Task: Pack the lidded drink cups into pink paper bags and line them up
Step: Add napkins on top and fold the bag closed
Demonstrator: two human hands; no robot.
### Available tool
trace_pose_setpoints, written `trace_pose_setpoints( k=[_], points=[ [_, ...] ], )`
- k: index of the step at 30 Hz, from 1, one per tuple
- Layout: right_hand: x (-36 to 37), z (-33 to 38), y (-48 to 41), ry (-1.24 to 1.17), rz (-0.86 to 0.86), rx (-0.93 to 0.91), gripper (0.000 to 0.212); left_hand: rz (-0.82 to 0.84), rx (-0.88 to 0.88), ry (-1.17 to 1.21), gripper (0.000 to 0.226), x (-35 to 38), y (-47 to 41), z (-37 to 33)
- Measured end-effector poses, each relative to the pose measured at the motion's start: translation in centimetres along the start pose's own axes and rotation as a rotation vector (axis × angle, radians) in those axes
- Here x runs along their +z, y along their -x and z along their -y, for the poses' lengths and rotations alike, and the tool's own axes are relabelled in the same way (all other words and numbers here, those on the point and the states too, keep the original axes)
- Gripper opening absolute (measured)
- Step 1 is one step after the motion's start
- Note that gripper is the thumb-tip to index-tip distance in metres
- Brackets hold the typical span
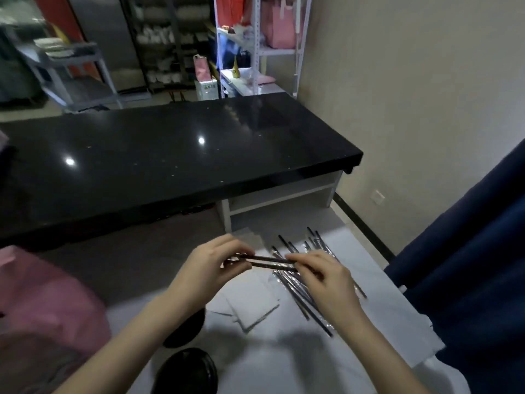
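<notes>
My left hand and my right hand hold a couple of dark wrapped straws between them, one hand pinching each end, above a white cloth surface. A pile of several more wrapped straws lies fanned out on the cloth under my right hand. Folded white napkins sit beside the pile. A pink paper bag lies at the lower left. Two black cup lids show below my left forearm.
A long glossy black counter stretches across the middle, with white shelving under its right end. A dark blue curtain hangs at the right. Metal racks with pink bags stand at the back by the beige wall.
</notes>
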State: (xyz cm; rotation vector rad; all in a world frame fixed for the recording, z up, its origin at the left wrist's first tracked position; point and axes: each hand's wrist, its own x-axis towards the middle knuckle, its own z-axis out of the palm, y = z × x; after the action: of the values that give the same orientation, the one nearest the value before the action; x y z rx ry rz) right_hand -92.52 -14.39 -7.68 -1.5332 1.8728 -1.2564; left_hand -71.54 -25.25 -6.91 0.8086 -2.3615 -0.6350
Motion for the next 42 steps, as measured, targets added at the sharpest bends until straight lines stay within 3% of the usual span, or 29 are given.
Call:
trace_pose_setpoints(
  k=[6, 10, 15, 19, 23, 28, 31, 39, 42],
  points=[
    [6.8, 9.5, -1.0, -0.002, 0.212, -0.391, 0.029, -0.233, -0.104, -0.129, 0.015, -11.1, 8.8, 0.3],
    [13.7, 16.1, -0.4, 0.078, 0.242, -0.720, 0.029, -0.363, -0.248, -0.211, 0.016, -18.5, 16.4, 0.5],
    [21.2, 23.4, 1.1, 0.160, 0.415, -0.902, 0.024, -0.476, -0.436, -0.364, 0.011, -24.8, 24.6, 1.3],
    [25.4, 27.0, 2.3, 0.175, 0.544, -0.911, 0.031, -0.514, -0.552, -0.469, 0.014, -26.4, 28.3, 2.3],
    [27.6, 27.8, 2.7, 0.228, 0.690, -0.871, 0.024, -0.508, -0.605, -0.363, 0.016, -26.3, 30.1, 3.6],
    [27.9, 26.8, 1.7, 0.343, 0.750, -0.783, 0.019, -0.331, -0.600, -0.268, 0.052, -26.8, 31.9, 5.5],
    [27.7, 26.2, 1.0, 0.409, 0.742, -0.739, 0.019, -0.338, -0.578, -0.283, 0.068, -27.5, 33.2, 6.0],
    [28.4, 26.6, 1.5, 0.429, 0.713, -0.711, 0.035, -0.360, -0.492, -0.244, 0.071, -27.7, 34.1, 6.6],
    [28.1, 26.7, 1.2, 0.349, 0.612, -0.737, 0.030, -0.405, -0.444, -0.271, 0.069, -27.5, 33.5, 6.9]
  ],
)
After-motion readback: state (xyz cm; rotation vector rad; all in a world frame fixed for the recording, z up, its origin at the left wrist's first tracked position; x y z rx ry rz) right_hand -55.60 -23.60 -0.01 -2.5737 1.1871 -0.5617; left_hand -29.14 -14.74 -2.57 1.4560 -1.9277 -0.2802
